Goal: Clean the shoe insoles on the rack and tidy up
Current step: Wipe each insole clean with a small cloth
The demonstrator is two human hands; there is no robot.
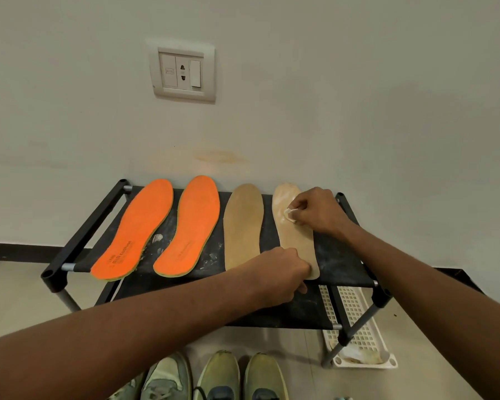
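Note:
Several insoles lie side by side on the black rack: two orange ones at the left, a tan one in the middle, and a second tan insole at the right with a whitish smear on its toe end. My right hand pinches a small white wad against that toe end. My left hand holds down the heel of the same insole, fingers curled over its edge.
A white perforated plastic tray stands on the floor under the rack's right end. Green sneakers sit on the floor at the near edge. The wall with a socket plate is directly behind the rack.

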